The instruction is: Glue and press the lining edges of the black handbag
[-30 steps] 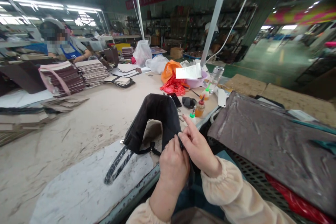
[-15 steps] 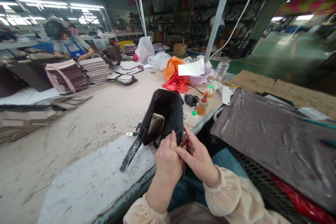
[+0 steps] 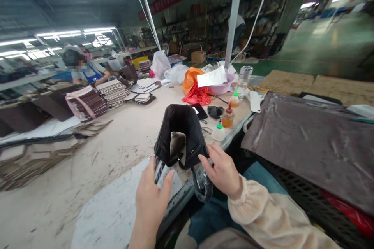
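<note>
A black bag (image 3: 191,128) stands upright near the table's edge, its open top facing me and a light-coloured piece showing inside. One wrapped strap hangs from its near right corner over the edge, another lies at its left. My right hand (image 3: 223,169) pinches the bag's right side between thumb and fingers. At the near left corner, my left hand (image 3: 153,192) has its thumb and fingers spread apart, fingertips close to the bag and strap.
Bottles with orange liquid (image 3: 228,117), a black phone-like object (image 3: 199,111) and red plastic (image 3: 196,94) lie beyond the bag. Stacked pieces (image 3: 87,103) stand at left, near a person (image 3: 93,72). A dark sheet (image 3: 309,148) covers a crate at right.
My left hand has left the bag's right side and moved to its left, opening. The bag has turned, and a strap now hangs at the near right. The view has shifted slightly.
</note>
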A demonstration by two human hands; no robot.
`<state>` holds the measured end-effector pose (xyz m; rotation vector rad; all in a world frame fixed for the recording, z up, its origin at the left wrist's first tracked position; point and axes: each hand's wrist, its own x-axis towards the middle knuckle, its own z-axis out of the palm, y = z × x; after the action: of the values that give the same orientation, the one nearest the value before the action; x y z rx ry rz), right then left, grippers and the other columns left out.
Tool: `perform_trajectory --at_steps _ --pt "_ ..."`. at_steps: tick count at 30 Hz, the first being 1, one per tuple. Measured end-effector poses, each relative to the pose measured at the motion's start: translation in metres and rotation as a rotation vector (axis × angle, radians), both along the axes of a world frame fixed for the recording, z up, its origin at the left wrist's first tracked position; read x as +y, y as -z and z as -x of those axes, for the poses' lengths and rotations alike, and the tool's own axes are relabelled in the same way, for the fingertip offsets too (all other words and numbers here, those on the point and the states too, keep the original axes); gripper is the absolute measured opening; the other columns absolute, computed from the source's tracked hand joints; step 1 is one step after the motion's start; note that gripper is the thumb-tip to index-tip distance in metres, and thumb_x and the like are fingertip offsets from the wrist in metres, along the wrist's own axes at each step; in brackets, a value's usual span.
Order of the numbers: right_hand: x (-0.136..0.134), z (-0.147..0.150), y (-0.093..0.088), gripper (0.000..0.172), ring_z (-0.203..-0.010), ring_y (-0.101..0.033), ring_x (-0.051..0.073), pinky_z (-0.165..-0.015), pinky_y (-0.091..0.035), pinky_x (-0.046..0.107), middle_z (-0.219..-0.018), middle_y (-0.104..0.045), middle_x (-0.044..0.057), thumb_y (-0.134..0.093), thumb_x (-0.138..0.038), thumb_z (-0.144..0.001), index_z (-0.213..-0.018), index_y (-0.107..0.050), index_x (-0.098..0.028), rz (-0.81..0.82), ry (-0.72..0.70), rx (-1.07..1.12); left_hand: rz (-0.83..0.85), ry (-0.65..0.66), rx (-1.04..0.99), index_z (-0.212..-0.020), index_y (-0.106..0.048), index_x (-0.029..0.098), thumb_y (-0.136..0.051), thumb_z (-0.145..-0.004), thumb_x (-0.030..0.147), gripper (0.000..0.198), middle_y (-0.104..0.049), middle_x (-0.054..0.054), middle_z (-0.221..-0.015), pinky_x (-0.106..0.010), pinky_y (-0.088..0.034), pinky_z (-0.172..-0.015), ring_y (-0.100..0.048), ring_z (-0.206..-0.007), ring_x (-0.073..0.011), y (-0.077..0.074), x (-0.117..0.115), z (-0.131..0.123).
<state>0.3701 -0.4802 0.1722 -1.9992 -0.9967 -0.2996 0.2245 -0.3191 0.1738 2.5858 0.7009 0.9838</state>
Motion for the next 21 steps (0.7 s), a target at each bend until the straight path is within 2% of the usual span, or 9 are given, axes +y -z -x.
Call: perform_trajectory --at_steps 2,4,7,9,12,15,19,21 --pt "0.001 -0.001 -0.003 0.035 -0.095 -0.061 0.024 -0.086 -0.053 0.039 -0.101 -0.062 0.014 -0.046 -0.023 -0.092 -0.123 -0.056 -0.012 0.001 -0.003 -0.055 0.126 0.061 0.077 -0.128 -0.051 0.012 -0.050 -0.090 0.031 0.043 -0.068 -0.016 -0.111 -0.040 -0.057 -0.078 -0.067 -0.097 -0.0259 0.006 0.002 -0.003" --pt "0.001 0.001 -0.009 0.033 -0.097 -0.061 0.023 -0.089 -0.053 0.039 -0.102 -0.063 0.014 -0.045 -0.021 -0.092 -0.121 -0.058 -0.012 -0.014 -0.026 -0.098 0.169 0.128 0.054 -0.129 -0.050 0.012 -0.044 -0.092 0.025 0.039 -0.067 -0.015 -0.116 -0.036 -0.056 -0.082 -0.066 -0.102 -0.0227 0.006 -0.012 -0.002" --pt "-0.003 0.012 -0.020 0.033 -0.097 -0.062 0.022 -0.089 -0.054 0.036 -0.104 -0.063 0.014 -0.045 -0.019 -0.092 -0.121 -0.058 -0.012 -0.003 -0.107 -0.133 0.166 0.292 0.014 -0.139 -0.039 0.013 -0.043 -0.092 0.018 0.047 -0.061 -0.014 -0.126 -0.031 -0.054 -0.089 -0.062 -0.110 -0.0189 0.003 -0.049 0.010" --pt "-0.007 0.023 -0.024 0.035 -0.094 -0.063 0.021 -0.086 -0.056 0.035 -0.104 -0.064 0.013 -0.045 -0.019 -0.092 -0.125 -0.056 -0.012 0.036 -0.166 -0.147 0.156 0.402 0.009 -0.142 -0.032 0.010 -0.045 -0.090 0.017 0.054 -0.057 -0.017 -0.130 -0.032 -0.052 -0.093 -0.059 -0.116 -0.0209 0.004 -0.073 0.021" --pt "-0.016 0.037 -0.023 0.040 -0.091 -0.064 0.021 -0.082 -0.057 0.034 -0.103 -0.064 0.012 -0.046 -0.019 -0.091 -0.130 -0.053 -0.015 0.080 -0.242 -0.142 0.229 0.424 0.024 -0.142 -0.030 0.007 -0.046 -0.089 0.017 0.057 -0.066 -0.017 -0.114 -0.032 -0.056 -0.086 -0.065 -0.104 -0.0217 0.013 -0.092 0.036" --pt "-0.025 0.042 -0.018 0.043 -0.092 -0.064 0.020 -0.082 -0.057 0.033 -0.104 -0.063 0.010 -0.047 -0.019 -0.091 -0.134 -0.050 -0.020 0.076 -0.282 -0.093 0.323 0.393 -0.026 -0.140 -0.035 0.010 -0.046 -0.089 0.015 0.052 -0.070 -0.010 -0.093 -0.029 -0.057 -0.076 -0.067 -0.083 -0.0175 0.021 -0.095 0.041" --pt "-0.028 0.040 -0.016 0.044 -0.091 -0.064 0.021 -0.082 -0.056 0.034 -0.103 -0.063 0.010 -0.048 -0.020 -0.090 -0.135 -0.050 -0.021 0.067 -0.272 -0.057 0.394 0.431 -0.051 -0.139 -0.034 0.011 -0.047 -0.088 0.013 0.053 -0.067 -0.009 -0.091 -0.028 -0.055 -0.074 -0.064 -0.078 -0.0148 0.019 -0.093 0.036" --pt "-0.027 0.038 -0.016 0.043 -0.090 -0.063 0.021 -0.082 -0.056 0.034 -0.102 -0.063 0.010 -0.048 -0.021 -0.091 -0.134 -0.050 -0.021 0.067 -0.258 -0.048 0.377 0.437 -0.048 -0.137 -0.036 0.012 -0.049 -0.087 0.012 0.051 -0.066 -0.009 -0.091 -0.028 -0.055 -0.073 -0.063 -0.078 -0.0148 0.015 -0.088 0.034"
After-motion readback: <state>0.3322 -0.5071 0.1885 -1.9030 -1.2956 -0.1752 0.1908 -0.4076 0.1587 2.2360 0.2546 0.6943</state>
